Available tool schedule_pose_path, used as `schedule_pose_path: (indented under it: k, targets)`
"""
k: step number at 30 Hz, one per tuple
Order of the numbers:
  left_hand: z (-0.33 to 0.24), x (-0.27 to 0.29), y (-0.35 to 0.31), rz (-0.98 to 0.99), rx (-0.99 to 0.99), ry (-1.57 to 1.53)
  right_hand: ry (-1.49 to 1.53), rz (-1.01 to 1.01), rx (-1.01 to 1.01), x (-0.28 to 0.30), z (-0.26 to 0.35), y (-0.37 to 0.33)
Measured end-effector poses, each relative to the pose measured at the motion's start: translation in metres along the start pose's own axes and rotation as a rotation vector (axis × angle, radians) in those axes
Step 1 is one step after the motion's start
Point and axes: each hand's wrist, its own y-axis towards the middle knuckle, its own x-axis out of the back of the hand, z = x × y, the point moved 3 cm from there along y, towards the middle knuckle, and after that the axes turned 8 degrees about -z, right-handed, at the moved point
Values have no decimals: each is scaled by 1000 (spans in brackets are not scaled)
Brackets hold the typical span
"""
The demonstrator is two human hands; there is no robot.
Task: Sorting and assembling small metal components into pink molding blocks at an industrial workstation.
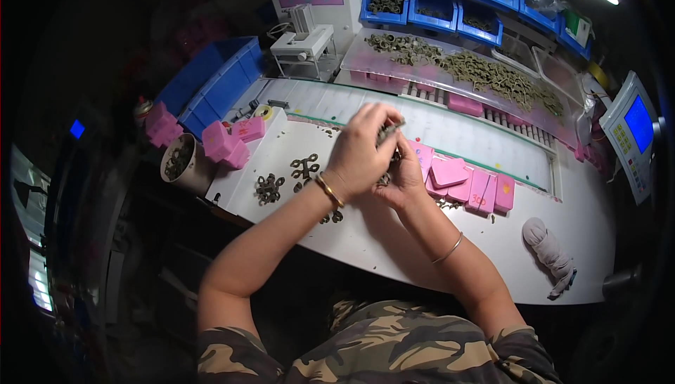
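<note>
Above the white worktable (422, 243), my left hand (358, 151) and my right hand (404, 179) come together around a bunch of small greenish-brown metal pieces (384, 133). My left fingers curl over the top of the bunch, while my right hand cups it from the right and below. Much of the bunch is hidden between the palms. Beside my left wrist, similar pieces with ring-shaped ends lie on the table in a cluster (304, 167), and another small heap (268, 189) lies further left.
Pink blocks (481, 191) stand right of my hands. A rolled pale cloth (548, 250) lies at right. More metal pieces cover a clear sloping tray (373, 57) at the back, below blue bins (432, 22). A pail (184, 166) and blue crate (221, 78) stand left; a blue-screened panel (636, 131), right.
</note>
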Motion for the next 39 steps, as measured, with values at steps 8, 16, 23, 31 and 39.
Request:
schedule_pose_path:
  k: [8, 16, 23, 31, 39]
  targets:
    - [-5, -21, -35, 9, -301, 328, 60, 83, 190, -5, 11, -12]
    - [7, -30, -43, -9, -309, 493, 153, 211, -18, 2, 15, -14]
    - [-14, -10, -32, -18, -274, 297, 306, 252, -46, 6, 10, -10]
    - [66, 125, -64, 300, 342, 613, 233, 182, -153, 3, 17, -15]
    - [91, 154, -104, 512, 480, 818, 283, 211, -117, -4, 23, -22]
